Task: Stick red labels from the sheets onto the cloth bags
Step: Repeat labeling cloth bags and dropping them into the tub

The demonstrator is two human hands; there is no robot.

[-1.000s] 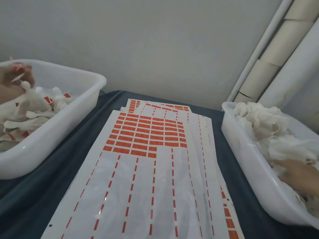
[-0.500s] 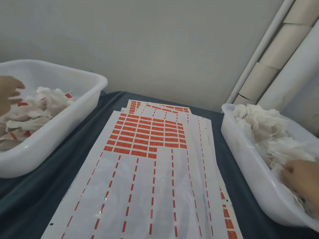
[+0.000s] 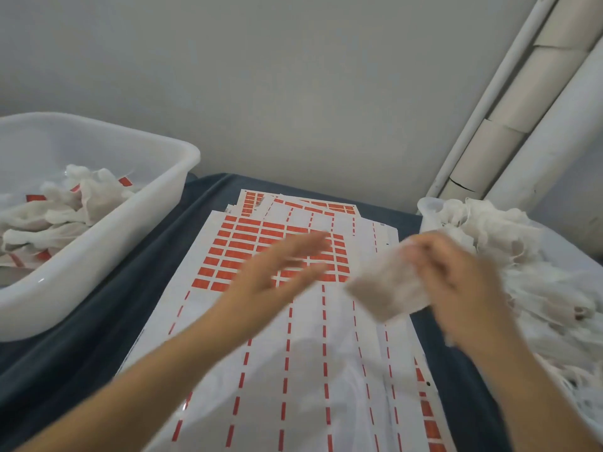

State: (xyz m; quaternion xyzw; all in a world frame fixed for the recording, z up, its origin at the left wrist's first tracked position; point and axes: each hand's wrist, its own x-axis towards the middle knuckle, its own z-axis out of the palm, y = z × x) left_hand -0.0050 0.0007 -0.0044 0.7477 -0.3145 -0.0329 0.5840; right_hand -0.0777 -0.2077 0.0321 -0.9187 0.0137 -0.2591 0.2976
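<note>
A stack of white label sheets lies on the dark cloth in the middle, with rows of red labels left on its far half. My right hand holds a small white cloth bag above the sheets' right edge. Over the red labels hovers my left hand, fingers stretched out and blurred, holding nothing. The white tub on the right is full of plain cloth bags. Labelled bags lie in the white tub on the left.
The table is covered by a dark blue cloth. White pipes and a cardboard tube lean against the grey wall at the back right. Both tubs flank the sheets closely.
My left hand has left the left tub and swung over the red labels. My right hand has come out of the right tub with one cloth bag.
</note>
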